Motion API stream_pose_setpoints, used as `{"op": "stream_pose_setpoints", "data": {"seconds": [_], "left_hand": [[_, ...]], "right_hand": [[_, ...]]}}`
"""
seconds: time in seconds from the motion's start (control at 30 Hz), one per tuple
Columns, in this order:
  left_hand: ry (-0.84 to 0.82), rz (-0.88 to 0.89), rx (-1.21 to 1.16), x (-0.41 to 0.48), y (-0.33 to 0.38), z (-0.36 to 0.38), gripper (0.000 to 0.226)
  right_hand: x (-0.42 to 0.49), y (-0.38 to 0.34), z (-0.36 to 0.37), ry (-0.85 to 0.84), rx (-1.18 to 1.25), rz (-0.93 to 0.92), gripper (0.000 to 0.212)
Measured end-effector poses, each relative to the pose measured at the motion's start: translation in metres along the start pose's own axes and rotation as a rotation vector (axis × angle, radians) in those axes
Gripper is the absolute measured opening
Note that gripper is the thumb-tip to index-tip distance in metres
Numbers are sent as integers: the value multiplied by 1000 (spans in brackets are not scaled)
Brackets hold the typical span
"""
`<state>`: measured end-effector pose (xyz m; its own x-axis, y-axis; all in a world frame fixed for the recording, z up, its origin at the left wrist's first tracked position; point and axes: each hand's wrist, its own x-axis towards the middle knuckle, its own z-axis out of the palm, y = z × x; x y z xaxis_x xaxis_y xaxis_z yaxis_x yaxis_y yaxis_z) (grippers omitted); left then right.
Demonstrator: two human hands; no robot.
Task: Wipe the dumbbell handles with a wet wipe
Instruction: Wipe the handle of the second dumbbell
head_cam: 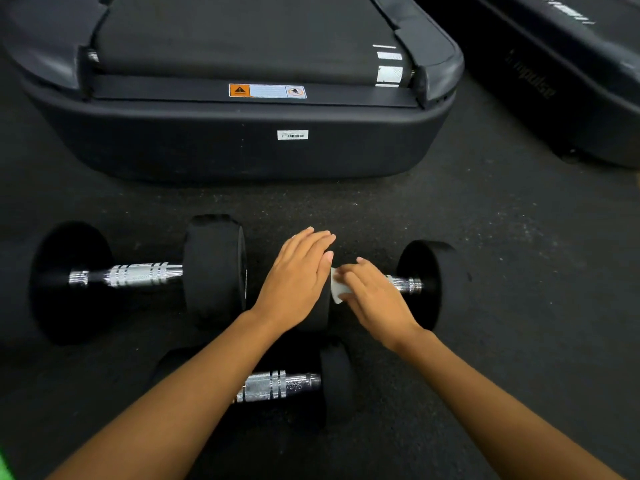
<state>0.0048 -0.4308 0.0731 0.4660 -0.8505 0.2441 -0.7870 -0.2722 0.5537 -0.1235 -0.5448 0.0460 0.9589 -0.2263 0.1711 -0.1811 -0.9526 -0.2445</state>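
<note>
The right hand [374,299] curls its fingers over the wipe [337,289] and presses it on the handle [403,284] of the right dumbbell [426,282], close against its inner head [320,313]. The left hand [298,275] lies flat on that head, fingers straight and holding nothing, likely to steady it. The step in hand looks like wiping this handle at its left end. Next the wipe should slide right along the bar and round it. The left dumbbell [138,275] and near dumbbell [277,386] lie on the floor [485,237] before a treadmill [242,143].

Single head-worn wide-angle view, steeply forward-down, close above the floor [450,209].
</note>
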Motion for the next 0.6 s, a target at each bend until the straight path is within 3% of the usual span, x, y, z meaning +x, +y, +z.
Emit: {"op": "stream_pose_setpoints", "data": {"seconds": [0.27, 0.43, 0.6], "left_hand": [[23, -4, 10, 1, 1, 5, 62], [12, -10, 21, -1, 0, 3, 62], [14, -15, 20, -2, 1, 4, 60]], "right_hand": [[-7, 7, -13, -22, 113, 155, 37], [12, -8, -5, -98, 98, 108, 39], [14, 18, -17, -162, 87, 274, 30]]}}
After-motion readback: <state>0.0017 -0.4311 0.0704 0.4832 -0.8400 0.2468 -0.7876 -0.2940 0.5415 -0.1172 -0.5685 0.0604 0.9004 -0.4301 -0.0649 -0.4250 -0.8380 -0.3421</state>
